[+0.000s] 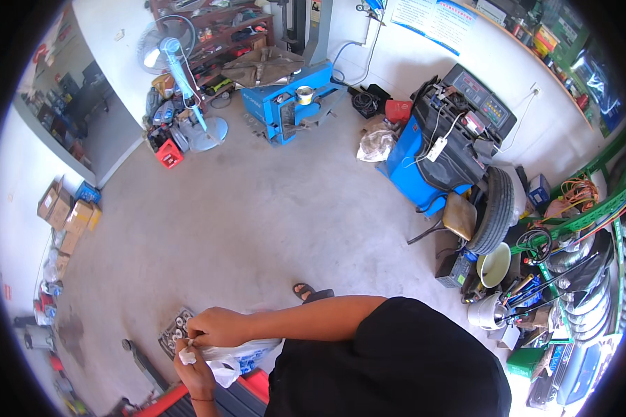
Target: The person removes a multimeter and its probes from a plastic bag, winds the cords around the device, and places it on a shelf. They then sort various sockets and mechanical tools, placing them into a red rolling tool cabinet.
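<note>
My right hand (216, 327) and my left hand (195, 374) meet at the lower left, fingertips together. Between them they pinch a small crumpled white piece (187, 356); whether it is plastic or paper I cannot tell. Just below my right forearm is a white plastic bag (224, 369) with blue print, partly hidden by the arm. A metal engine part with round openings, perhaps a cylinder head (171, 333), lies beyond my hands. Under the bag is a red and black surface (240, 394), possibly a tool cart top.
A dark metal bar (143, 365) lies left of my hands. Ahead stand a blue tyre changer (271, 112) and a pedestal fan (182, 78). To the right are a wheel balancer (428, 156), a tyre (493, 211) and a white bucket (485, 313). Cardboard boxes (65, 211) line the left wall.
</note>
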Demonstrator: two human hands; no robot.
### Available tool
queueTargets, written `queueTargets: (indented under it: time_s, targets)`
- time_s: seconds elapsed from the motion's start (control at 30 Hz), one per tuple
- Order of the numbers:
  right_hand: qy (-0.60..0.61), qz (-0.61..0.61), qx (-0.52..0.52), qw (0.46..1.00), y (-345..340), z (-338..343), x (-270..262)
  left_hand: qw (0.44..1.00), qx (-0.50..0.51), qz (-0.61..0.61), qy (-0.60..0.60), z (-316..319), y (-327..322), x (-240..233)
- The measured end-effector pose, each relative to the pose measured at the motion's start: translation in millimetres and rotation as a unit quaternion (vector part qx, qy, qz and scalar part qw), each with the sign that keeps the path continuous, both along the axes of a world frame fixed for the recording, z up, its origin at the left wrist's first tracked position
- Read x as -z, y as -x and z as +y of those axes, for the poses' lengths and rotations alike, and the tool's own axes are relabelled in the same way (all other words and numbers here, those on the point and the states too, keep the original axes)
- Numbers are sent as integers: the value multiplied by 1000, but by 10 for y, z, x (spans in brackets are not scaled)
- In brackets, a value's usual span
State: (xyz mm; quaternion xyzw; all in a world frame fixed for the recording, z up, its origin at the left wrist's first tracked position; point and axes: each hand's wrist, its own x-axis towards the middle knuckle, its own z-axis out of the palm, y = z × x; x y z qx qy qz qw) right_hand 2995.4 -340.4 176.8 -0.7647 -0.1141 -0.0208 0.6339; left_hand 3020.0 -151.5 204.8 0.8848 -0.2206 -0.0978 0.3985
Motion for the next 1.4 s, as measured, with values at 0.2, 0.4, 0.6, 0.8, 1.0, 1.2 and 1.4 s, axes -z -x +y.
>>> queueTargets:
  time_s: [0.2,0.4,0.6,0.8,1.0,1.2,1.4]
  targets:
    - [103,-203,114,967,-1378,-466,-158,986,-123,-11,109,-380,-1224,565]
    - [-124,66,166,976,-2357,-1054,-424,926,-75,277,245,-1240,-2648,389]
    - [257,-263,11,930,-3594,-1304,-103,877,17,392,278,-1756,-4501,509]
    - [360,-159,123,911,-5038,-1691,348,834,111,496,215,-2021,-6165,386]
    - [237,-52,152,958,-7131,-1622,596,946,312,78,32,-1825,-7967,231]
    - [-17,97,95,991,-9416,-1550,930,917,347,-122,-156,-1639,-9873,347]
    - [-14,33,96,995,-11581,-2135,369,834,342,-379,-210,-1854,-12002,-242]
